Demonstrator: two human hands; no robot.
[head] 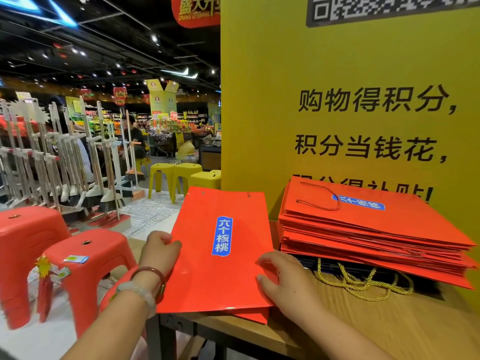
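Left hand (159, 252) and right hand (284, 280) pinch the bag (207, 281) by its edges, likely squaring it; stack (376, 229) at two o'clock.

Both bare forearms reach forward, wrists low. The left hand (159, 252) curls its fingers over the left edge of the red bag (220, 281). The right hand (288, 281) grips the right edge, fingers bent.

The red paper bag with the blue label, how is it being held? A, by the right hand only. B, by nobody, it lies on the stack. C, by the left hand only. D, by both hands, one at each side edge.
D: the left hand holds the left edge of the red paper bag and the right hand holds its right edge, apart from the stack of bags.
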